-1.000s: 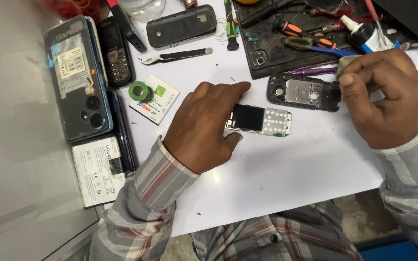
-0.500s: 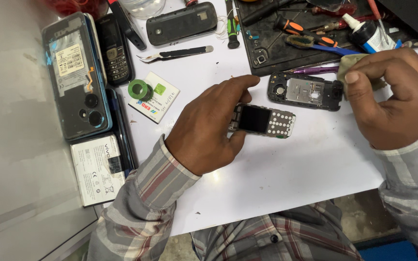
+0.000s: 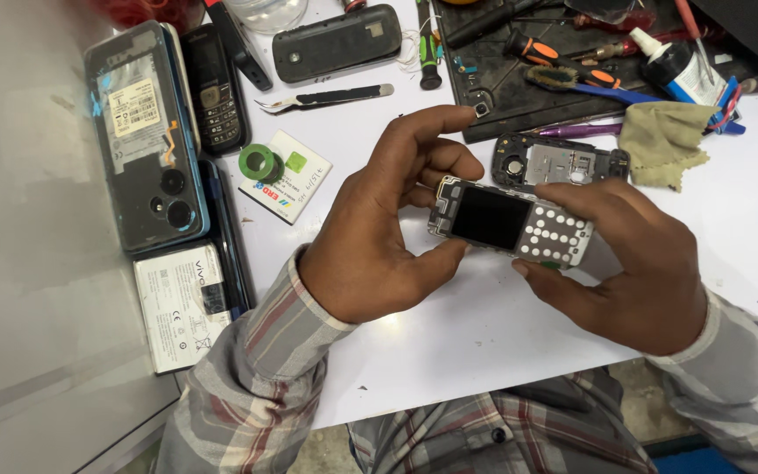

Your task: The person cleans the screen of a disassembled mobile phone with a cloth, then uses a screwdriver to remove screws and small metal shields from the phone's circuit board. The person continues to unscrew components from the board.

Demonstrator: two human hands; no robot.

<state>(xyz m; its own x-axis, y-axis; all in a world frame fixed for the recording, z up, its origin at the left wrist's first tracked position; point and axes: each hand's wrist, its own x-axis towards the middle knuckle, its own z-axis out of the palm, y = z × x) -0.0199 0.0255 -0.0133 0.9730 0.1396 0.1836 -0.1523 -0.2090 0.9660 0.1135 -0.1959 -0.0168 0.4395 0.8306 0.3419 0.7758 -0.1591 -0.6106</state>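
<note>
A small phone circuit board with a dark screen and a white keypad grid (image 3: 511,224) is lifted above the white table (image 3: 449,351). My left hand (image 3: 379,233) pinches its screen end between thumb and fingers. My right hand (image 3: 629,263) grips the keypad end from the right. Just behind the board lies an opened black phone housing (image 3: 554,162). An olive cleaning cloth (image 3: 664,140) lies beside that housing.
At the left lie a backless smartphone (image 3: 138,140), a black keypad phone (image 3: 212,88), a white battery (image 3: 182,303), a green tape roll (image 3: 261,162) and tweezers (image 3: 326,98). At the back are a black phone cover (image 3: 335,39), a dark mat (image 3: 537,96) with screwdrivers and a glue bottle (image 3: 673,61).
My right hand has let go of the cloth near the back and come down onto the board's keypad end. The board has been lifted and turned screen-up between both hands.
</note>
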